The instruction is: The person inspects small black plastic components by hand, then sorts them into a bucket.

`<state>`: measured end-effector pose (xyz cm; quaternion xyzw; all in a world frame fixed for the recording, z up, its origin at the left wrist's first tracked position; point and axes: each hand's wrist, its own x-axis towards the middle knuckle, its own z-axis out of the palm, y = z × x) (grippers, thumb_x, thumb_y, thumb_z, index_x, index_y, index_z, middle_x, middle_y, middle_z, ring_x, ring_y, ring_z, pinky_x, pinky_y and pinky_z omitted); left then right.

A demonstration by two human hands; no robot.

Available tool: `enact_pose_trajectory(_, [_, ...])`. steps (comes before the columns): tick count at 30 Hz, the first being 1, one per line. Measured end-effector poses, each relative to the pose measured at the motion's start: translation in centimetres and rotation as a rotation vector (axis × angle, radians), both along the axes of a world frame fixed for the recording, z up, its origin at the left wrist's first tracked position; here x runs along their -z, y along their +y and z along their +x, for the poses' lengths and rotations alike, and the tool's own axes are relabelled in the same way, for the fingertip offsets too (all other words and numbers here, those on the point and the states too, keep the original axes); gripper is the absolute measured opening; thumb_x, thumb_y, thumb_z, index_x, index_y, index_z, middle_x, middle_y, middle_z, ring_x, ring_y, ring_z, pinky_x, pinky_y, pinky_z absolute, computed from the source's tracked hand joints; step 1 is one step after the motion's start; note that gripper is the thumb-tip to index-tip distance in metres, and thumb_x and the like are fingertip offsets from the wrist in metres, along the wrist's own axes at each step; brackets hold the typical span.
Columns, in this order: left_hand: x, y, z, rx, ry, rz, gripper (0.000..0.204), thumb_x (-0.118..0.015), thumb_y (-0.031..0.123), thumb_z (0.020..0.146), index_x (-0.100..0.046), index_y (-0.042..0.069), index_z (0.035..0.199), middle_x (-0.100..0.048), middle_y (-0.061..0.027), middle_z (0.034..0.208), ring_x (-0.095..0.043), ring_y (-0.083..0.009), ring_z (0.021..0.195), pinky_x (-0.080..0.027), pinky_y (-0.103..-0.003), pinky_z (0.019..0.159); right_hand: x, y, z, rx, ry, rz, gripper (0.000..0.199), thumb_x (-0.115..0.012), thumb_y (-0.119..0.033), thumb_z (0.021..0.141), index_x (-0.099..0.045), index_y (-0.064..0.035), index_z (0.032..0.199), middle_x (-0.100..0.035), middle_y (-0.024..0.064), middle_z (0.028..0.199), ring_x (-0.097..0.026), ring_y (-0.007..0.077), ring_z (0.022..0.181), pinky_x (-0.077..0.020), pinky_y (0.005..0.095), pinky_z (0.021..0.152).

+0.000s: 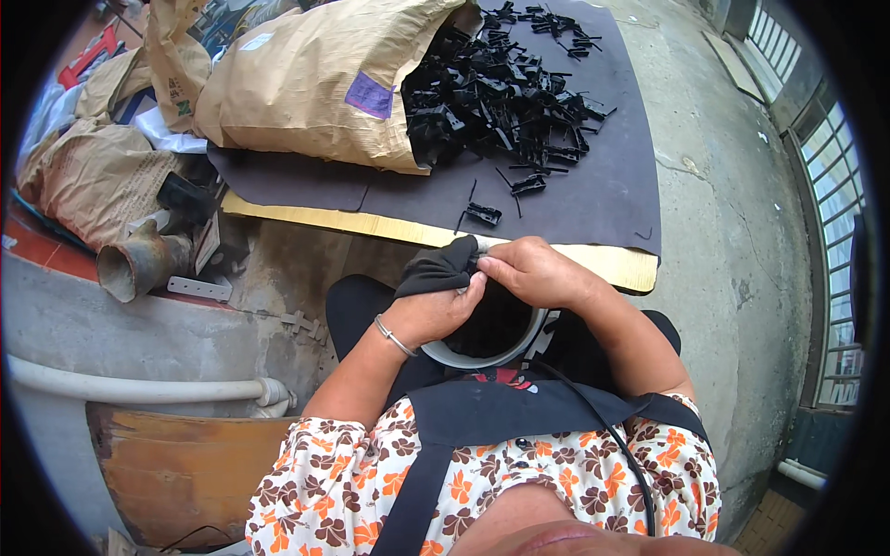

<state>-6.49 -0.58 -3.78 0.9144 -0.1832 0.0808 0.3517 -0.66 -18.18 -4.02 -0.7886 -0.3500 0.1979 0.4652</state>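
A piece of black cloth [438, 271] is bunched over the fingers of my left hand [438, 313], whose thumb shows. I cannot tell whether it is a glove. My right hand [536, 271] pinches its edge between thumb and fingers, beside a small pale spot. Both hands meet just in front of the table's near edge, above a white bucket [497, 360] between my knees with dark contents. Nearest on the table lies a small black clip-like part [483, 214] with thin prongs. Beyond it, a heap of similar black parts [501, 102] spills from a brown paper sack [297, 88].
The table [603, 199] has a dark covering and a yellow front edge. At the left are another paper sack [97, 181], a rusty pipe piece [139, 264] and a white pipe [139, 382] along a low wall. Concrete floor [723, 306] and barred windows [834, 241] lie to the right.
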Motion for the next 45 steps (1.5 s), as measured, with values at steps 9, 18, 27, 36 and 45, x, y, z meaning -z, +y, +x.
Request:
enact_pose_trajectory(9, [-1.4,-0.1,4.6,-0.009,-0.208,0.337,0.031,-0.059,0.012,0.079,-0.059,0.008,0.11,-0.061,-0.0151,0.102,-0.059,-0.0326,0.09,-0.048,-0.039,0.078,0.2,-1.7,1.5,0.272,-0.263,-0.037,0.025,-0.055,-0.02,0.088,-0.053,0.002,0.076,-0.054,0.0206,0.065,-0.053,0.0371,0.06,-0.0427,0.04,0.057])
enact_pose_trajectory(18, [0.4,0.1,8.0,0.047,-0.13,0.525,0.014,-0.058,0.013,0.076,-0.062,0.009,0.089,-0.06,-0.0118,0.08,-0.058,-0.0313,0.077,-0.047,-0.041,0.067,1.3,-1.6,1.2,0.214,-0.367,0.054,0.021,-0.057,-0.019,0.086,-0.052,-0.0001,0.077,-0.056,0.0196,0.067,-0.055,0.0379,0.064,-0.0438,0.0418,0.058])
enact_pose_trajectory(27, [-1.2,2.1,4.3,-0.094,-0.155,0.461,0.013,-0.062,0.017,0.078,-0.062,0.008,0.087,-0.062,-0.0097,0.086,-0.06,-0.0283,0.077,-0.048,-0.036,0.071,1.2,-2.7,3.1,0.52,-0.46,0.022,0.018,-0.062,-0.018,0.082,-0.055,-0.0014,0.08,-0.06,0.0141,0.069,-0.06,0.0305,0.063,-0.0469,0.0367,0.058])
enact_pose_trajectory(36, [-1.5,1.9,4.2,-0.103,-0.246,0.135,0.028,-0.063,0.009,0.079,-0.062,0.005,0.106,-0.063,-0.0133,0.097,-0.061,-0.0288,0.088,-0.047,-0.034,0.081,1.9,0.9,3.3,0.429,-0.559,-0.359,0.027,-0.061,-0.026,0.082,-0.055,-0.0056,0.099,-0.064,0.0136,0.077,-0.063,0.0307,0.072,-0.0504,0.039,0.063])
enact_pose_trajectory(45, [-1.5,1.6,4.1,0.193,-0.021,0.106,0.048,-0.063,0.01,0.08,-0.049,0.004,0.126,-0.059,-0.0179,0.112,-0.059,-0.0339,0.095,-0.047,-0.036,0.083,0.4,-0.9,2.3,0.048,-0.294,0.16,0.027,-0.065,-0.013,0.079,-0.053,-0.0021,0.101,-0.055,0.012,0.065,-0.055,0.0249,0.058,-0.0432,0.0339,0.054])
